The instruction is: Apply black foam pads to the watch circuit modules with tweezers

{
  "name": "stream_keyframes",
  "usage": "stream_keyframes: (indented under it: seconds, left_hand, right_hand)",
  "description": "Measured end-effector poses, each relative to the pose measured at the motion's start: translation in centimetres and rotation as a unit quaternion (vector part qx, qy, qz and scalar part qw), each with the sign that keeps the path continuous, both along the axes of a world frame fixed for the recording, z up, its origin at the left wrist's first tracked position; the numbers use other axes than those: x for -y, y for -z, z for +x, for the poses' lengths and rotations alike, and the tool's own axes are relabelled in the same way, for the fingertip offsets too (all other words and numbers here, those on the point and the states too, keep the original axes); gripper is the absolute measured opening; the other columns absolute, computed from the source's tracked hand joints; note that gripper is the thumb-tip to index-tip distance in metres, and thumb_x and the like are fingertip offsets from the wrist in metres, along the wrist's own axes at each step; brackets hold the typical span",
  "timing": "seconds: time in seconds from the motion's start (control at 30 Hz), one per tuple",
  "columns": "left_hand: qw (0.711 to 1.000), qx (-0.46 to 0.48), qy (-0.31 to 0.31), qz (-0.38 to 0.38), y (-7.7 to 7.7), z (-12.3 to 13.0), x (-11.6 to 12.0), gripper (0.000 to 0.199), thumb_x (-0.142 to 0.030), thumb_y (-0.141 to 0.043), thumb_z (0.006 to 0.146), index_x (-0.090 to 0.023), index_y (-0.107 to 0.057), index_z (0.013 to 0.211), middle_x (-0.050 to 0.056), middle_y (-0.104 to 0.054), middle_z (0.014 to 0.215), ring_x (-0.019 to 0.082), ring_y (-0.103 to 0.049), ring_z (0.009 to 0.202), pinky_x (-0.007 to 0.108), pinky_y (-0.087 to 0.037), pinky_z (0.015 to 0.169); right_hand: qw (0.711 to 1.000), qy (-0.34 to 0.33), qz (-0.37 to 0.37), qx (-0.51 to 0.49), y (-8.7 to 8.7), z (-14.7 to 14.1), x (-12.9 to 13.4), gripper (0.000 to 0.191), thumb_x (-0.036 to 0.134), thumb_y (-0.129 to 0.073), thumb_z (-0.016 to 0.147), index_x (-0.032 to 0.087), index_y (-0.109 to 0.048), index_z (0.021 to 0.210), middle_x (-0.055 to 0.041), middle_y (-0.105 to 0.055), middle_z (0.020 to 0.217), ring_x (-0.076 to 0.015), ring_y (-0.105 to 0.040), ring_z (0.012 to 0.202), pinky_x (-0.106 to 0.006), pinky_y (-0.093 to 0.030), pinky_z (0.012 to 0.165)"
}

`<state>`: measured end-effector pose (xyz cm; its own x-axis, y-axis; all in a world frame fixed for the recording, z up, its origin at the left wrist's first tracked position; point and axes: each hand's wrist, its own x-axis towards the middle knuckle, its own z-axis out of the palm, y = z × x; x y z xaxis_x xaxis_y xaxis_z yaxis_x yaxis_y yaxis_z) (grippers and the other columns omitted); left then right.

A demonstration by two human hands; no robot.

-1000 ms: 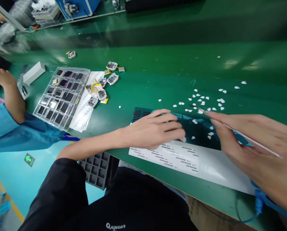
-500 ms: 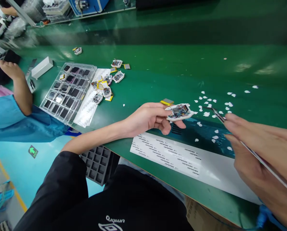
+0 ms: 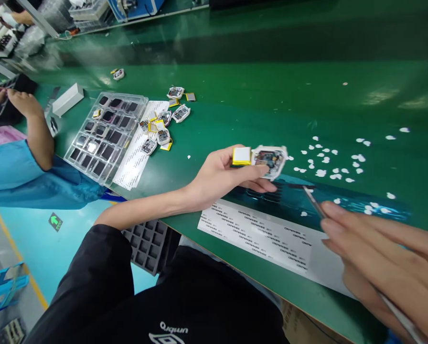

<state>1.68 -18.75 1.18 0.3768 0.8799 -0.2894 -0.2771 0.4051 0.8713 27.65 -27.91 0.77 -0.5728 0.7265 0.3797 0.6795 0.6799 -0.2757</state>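
My left hand [image 3: 231, 177] grips an opened smartwatch case [image 3: 271, 161] with a white rim and a bare circuit board facing up. Its yellow-edged battery [image 3: 241, 155] hangs out on the left side, above my fingers. In my right hand [image 3: 364, 248] is a pair of metal tweezers [image 3: 315, 203], pinched between thumb and fingers. The tweezer tips are over a strip of blue film [image 3: 293, 191], close to a small white sticker piece. Many small white sticker pieces [image 3: 320, 173] lie scattered on the green table, right of the watch case.
A white printed sheet [image 3: 253, 234] lies along the table's front edge. To the left, several opened watch cases [image 3: 163, 136] with batteries rest beside a clear compartment tray [image 3: 106, 138] of watches. A co-worker's arm [image 3: 38, 129] is at far left, near a white box [image 3: 68, 100].
My left hand has tilted the watch case, so its board and battery face me more. My right hand has moved the tweezers left and down, from among the stickers to the blue film.
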Motion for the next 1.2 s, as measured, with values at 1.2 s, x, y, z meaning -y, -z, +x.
stream_keyframes:
  seconds: [1.2]
  left_hand:
    - [1.000, -0.016, -0.007, -0.016, -0.1, 0.6, 1.3, 0.047, -0.036, -0.089, 0.074, -0.020, -0.045, 0.067, -0.004, -0.067, 0.063, 0.011, -0.071, 0.060, 0.027, -0.063, 0.064]
  right_hand:
    - [0.998, -0.047, 0.024, -0.028, 0.0, -2.8, -0.3, 0.065, 0.012, -0.050, 0.098, 0.028, -0.040, 0.160, -0.0039, -0.065, 0.143, -0.0224, -0.060, 0.136, -0.045, -0.052, 0.115]
